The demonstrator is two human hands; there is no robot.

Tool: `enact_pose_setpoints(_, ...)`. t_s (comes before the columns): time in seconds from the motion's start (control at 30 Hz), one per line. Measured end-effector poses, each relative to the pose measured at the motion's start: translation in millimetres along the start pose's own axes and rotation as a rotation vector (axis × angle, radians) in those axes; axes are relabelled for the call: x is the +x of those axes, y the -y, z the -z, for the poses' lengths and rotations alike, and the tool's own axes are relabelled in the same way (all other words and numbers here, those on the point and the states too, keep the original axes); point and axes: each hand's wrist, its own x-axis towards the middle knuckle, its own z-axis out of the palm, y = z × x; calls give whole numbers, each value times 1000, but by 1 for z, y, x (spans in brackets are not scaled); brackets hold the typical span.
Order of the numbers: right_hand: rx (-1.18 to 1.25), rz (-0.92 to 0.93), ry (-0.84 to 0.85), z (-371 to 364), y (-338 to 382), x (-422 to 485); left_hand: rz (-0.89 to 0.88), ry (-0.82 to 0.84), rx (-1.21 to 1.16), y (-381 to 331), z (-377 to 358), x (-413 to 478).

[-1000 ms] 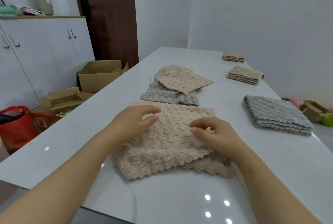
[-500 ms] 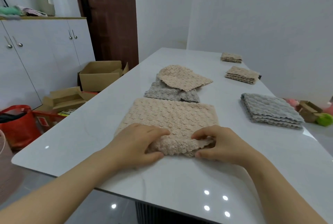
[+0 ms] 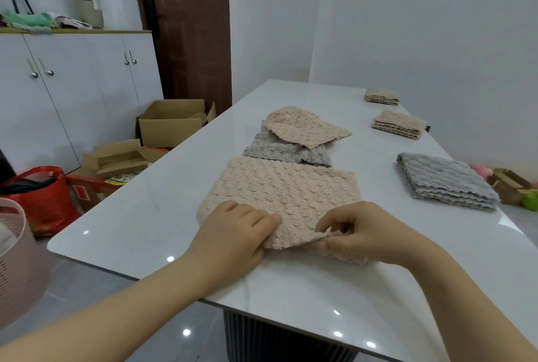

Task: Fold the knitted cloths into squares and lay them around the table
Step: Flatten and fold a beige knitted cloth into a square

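Note:
A beige knitted cloth [image 3: 286,187] lies spread on the white table [image 3: 151,213] in front of me. My left hand [image 3: 233,233] grips its near edge at the left, thumb under the fabric. My right hand [image 3: 364,230] pinches the near edge at the right and lifts it slightly. Behind it lie an unfolded grey cloth [image 3: 279,152] and another beige cloth [image 3: 305,128] on top of it. A folded grey cloth [image 3: 445,181] sits at the right edge, and two folded beige cloths [image 3: 398,124] [image 3: 381,96] sit farther back on the right.
Left of the table stand cardboard boxes [image 3: 171,123], a red bag [image 3: 40,198] and a pink perforated basket [image 3: 17,257] on the floor. White cabinets [image 3: 72,93] and a brown door [image 3: 189,29] are behind. Small boxes and toys [image 3: 512,187] lie right of the table.
Both hands went from the middle of the beige cloth to its near edge and took hold of it. My right hand now lifts the edge a little.

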Motion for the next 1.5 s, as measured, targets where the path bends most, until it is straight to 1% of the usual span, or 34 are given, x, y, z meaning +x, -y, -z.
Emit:
enact_pose_setpoints(0.07, -37, -44, 66, -1, -3, -2, 37, 17, 12, 10, 8, -1)
enact_pose_setpoints(0.13, -86, -62, 89, -2, -10, -3, 126, 68, 1, 21, 21, -1)
enact_pose_setpoints(0.23, -29, -88, 6, 0, -21, -1, 375, 83, -186, 34, 38, -1)
enact_pose_setpoints(0.3, 38, -115, -50, 3, -28, 0, 490, 86, -365, 41, 43, -1)
enact_pose_setpoints(0.33, 72, -131, -55, 4, -29, 1, 507, 139, -418, 46, 46, -1)
enact_pose_setpoints(0.37, 100, -143, -45, 5, -30, 1, 501, 249, -423, 51, 50, 0)
enact_pose_setpoints(0.43, 125, -155, 15, 6, -29, 1, 478, 552, -409, 60, 57, -1)
enact_pose_setpoints(0.47, 128, -158, 47, 7, -28, 0, 481, 660, -402, 64, 59, -2)
enact_pose_setpoints(0.5, 126, -163, 70, 8, -28, 0, 490, 701, -411, 66, 62, -3)
enact_pose_setpoints(0.53, 118, -168, 75, 10, -27, 0, 509, 679, -439, 69, 64, -4)
enact_pose_setpoints(0.57, 115, -171, 62, 13, -28, 0, 531, 613, -468, 72, 65, -5)
enact_pose_setpoints(0.67, 189, -184, -18, 21, -31, 3, 570, 362, -542, 78, 62, -6)
enact_pose_setpoints(0.77, 206, -194, -83, 24, -32, 15, 632, 262, -629, 83, 44, -7)
enact_pose_setpoints(0.83, 180, -191, -182, 21, -36, 27, 726, 173, -746, 84, 31, -5)
enact_pose_setpoints(0.87, 171, -191, -237, 19, -38, 33, 745, 135, -755, 84, 24, -4)
enact_pose_setpoints(0.93, 137, -195, -318, 11, -46, 42, 719, 141, -622, 82, 7, -4)
enact_pose_setpoints(1.03, 70, -198, -382, -2, -58, 44, 606, 106, -363, 75, -8, -6)
enact_pose_setpoints(1.1, 43, -197, -391, -3, -59, 43, 510, 102, -228, 73, -9, -6)
enact_pose_setpoints(1.17, 40, -210, -344, 1, -58, 41, 499, 100, -182, 73, -4, -6)
enact_pose_setpoints(1.23, 85, -229, -251, 6, -56, 37, 541, 166, -156, 71, 2, -7)
enact_pose_setpoints(1.3, 131, -256, -166, 9, -54, 32, 556, 301, -148, 70, 14, -3)
enact_pose_setpoints(1.37, 136, -269, -137, 10, -52, 31, 591, 466, -221, 71, 27, 5)
enact_pose_setpoints(1.4, 136, -268, -139, 11, -51, 30, 620, 519, -277, 73, 33, 8)
enact_pose_setpoints(1.47, 147, -251, -153, 15, -49, 30, 696, 529, -403, 77, 43, 12)
enact_pose_setpoints(1.5, 171, -235, -167, 18, -48, 29, 738, 486, -503, 80, 47, 16)
